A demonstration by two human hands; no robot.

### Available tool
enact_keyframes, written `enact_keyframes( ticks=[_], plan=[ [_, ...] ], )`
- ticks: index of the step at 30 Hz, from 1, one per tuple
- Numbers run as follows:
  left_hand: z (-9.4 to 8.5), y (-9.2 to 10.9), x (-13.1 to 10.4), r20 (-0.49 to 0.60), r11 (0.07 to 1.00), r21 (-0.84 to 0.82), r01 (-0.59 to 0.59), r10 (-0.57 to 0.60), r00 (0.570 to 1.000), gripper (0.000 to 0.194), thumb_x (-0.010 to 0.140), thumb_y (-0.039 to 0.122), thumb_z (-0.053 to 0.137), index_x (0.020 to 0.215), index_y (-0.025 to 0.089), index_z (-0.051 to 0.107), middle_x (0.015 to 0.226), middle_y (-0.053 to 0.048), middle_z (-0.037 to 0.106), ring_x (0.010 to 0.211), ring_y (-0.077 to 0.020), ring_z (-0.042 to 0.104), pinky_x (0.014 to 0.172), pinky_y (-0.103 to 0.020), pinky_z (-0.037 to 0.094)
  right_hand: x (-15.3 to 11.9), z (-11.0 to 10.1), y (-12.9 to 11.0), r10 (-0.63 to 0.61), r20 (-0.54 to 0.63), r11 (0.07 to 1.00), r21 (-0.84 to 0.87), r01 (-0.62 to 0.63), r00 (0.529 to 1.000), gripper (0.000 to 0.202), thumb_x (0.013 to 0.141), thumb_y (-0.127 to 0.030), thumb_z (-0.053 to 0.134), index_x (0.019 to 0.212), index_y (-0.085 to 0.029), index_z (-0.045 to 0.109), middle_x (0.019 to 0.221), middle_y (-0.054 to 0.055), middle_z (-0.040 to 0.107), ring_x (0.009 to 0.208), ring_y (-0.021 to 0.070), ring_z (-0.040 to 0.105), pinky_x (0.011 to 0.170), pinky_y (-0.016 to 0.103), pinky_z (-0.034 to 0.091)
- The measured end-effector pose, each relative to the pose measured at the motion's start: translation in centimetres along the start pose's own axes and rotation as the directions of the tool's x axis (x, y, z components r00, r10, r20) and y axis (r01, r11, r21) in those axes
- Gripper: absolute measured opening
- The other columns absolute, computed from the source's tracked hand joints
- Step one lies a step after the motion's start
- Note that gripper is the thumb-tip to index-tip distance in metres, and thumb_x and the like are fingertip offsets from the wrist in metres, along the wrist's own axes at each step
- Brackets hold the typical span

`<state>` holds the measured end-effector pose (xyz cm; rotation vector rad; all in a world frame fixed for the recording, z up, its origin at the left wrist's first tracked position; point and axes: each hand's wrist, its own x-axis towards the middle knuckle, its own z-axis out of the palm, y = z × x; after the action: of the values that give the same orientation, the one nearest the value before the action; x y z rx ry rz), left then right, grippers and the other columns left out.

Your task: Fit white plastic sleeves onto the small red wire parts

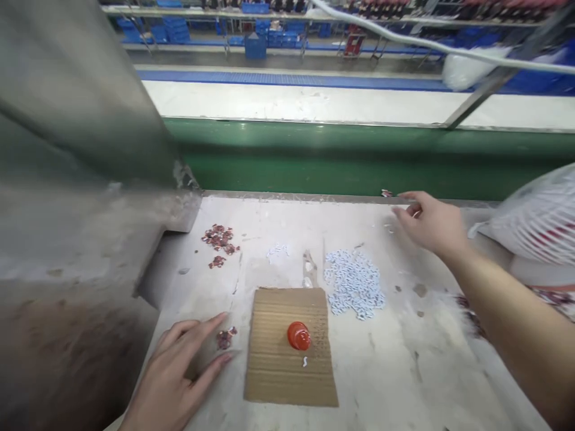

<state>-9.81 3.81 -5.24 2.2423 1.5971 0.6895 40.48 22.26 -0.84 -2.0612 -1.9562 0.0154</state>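
My left hand (182,365) rests low on the left of the worktable, thumb and fingers spread around a small dark red and white piece (226,338) without visibly gripping it. Over by the far edge, my right hand (429,221) has its thumb and forefinger apart and nothing visible between them. Just left of its fingertips a small red and white piece (387,193) lies at the rim of the green belt. A cardboard sheet (269,371) carries a round red container (299,336), with one small pale curved piece (305,361) in front of it.
Many pale blue-white curved pieces (353,284) form a pile right of the cardboard; a smaller white cluster (278,250) lies behind it. Dark red pieces (218,238) sit at the left. A metal housing (90,179) stands left, a white plastic bag (534,221) right. The green belt (291,164) runs behind.
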Motion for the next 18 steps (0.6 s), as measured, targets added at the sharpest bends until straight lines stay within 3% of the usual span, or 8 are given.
enact_keyframes(
  ticks=[3,5,9,11,13,16,18],
  plan=[
    [0.4,-0.3,0.1,-0.009,1.0,-0.011,-0.017,0.017,1.0,0.027,0.098,0.042,0.068,0.122,0.033,0.077,0.117,-0.004,0.077,0.104,-0.0235,0.075,0.094,-0.029,0.06,-5.9,-2.5,-1.2,-0.098,0.122,0.993,0.081,0.089,0.988,0.04,0.106,-0.048,0.049,0.111,-0.019,0.076,0.087,0.006,0.078,0.07,0.0218,0.072,0.065,0.036,0.057],
    [0.2,-0.2,-0.1,0.004,0.998,-0.054,0.036,-0.035,0.999,0.021,0.097,0.046,0.067,0.108,0.032,0.08,0.116,-0.003,0.078,0.101,-0.0227,0.077,0.091,-0.027,0.062,-10.2,-3.4,-2.2,-0.186,0.24,0.974,0.175,0.146,0.953,0.033,0.104,-0.042,0.053,0.104,-0.022,0.08,0.095,0.006,0.083,0.072,0.0205,0.075,0.061,0.032,0.058],
    [-1.1,0.3,-0.4,0.111,0.979,-0.101,0.175,-0.163,0.98,0.021,0.093,0.05,0.071,0.101,0.031,0.076,0.096,0.002,0.083,0.076,-0.0177,0.08,0.068,-0.017,0.063,-16.2,-2.6,-4.3,-0.302,0.326,0.933,0.294,0.207,0.896,0.02,0.104,-0.029,0.058,0.101,-0.025,0.077,0.097,0.005,0.082,0.076,0.0179,0.076,0.061,0.029,0.061],
    [-1.6,0.8,-0.3,0.102,0.971,-0.105,0.216,-0.206,0.973,0.025,0.091,0.052,0.072,0.101,0.03,0.077,0.086,0.003,0.082,0.066,-0.0164,0.078,0.058,-0.016,0.061,-17.3,-1.7,-5.3,-0.341,0.32,0.918,0.315,0.241,0.884,0.022,0.106,-0.025,0.052,0.104,-0.023,0.075,0.102,0.006,0.081,0.087,0.0193,0.077,0.073,0.033,0.063],
    [-1.9,1.3,-0.1,0.074,0.965,-0.133,0.225,-0.216,0.973,0.027,0.093,0.053,0.07,0.102,0.03,0.08,0.091,0.001,0.083,0.073,-0.018,0.08,0.064,-0.017,0.063,-17.5,-0.8,-6.1,-0.381,0.318,0.906,0.315,0.282,0.868,0.023,0.106,-0.023,0.049,0.108,-0.023,0.073,0.104,0.007,0.079,0.093,0.0213,0.076,0.079,0.038,0.063],
    [-1.8,1.6,-0.2,0.082,0.952,-0.184,0.245,-0.233,0.969,0.029,0.098,0.051,0.062,0.103,0.031,0.082,0.106,-0.002,0.084,0.093,-0.021,0.082,0.081,-0.02,0.065,-17.1,0.2,-6.9,-0.418,0.33,0.9,0.276,0.337,0.846,0.023,0.106,-0.022,0.048,0.106,-0.022,0.071,0.102,0.008,0.076,0.09,0.0233,0.074,0.077,0.039,0.06],
    [-1.8,1.5,-0.6,0.086,0.934,-0.179,0.31,-0.299,0.95,0.032,0.099,0.052,0.06,0.102,0.03,0.082,0.105,-0.002,0.085,0.093,-0.0217,0.082,0.081,-0.022,0.065,-16.8,0.6,-7.0,-0.427,0.338,0.9,0.245,0.36,0.839,0.024,0.107,-0.023,0.047,0.104,-0.021,0.071,0.098,0.008,0.074,0.085,0.0237,0.073,0.07,0.036,0.057]
  ],
)
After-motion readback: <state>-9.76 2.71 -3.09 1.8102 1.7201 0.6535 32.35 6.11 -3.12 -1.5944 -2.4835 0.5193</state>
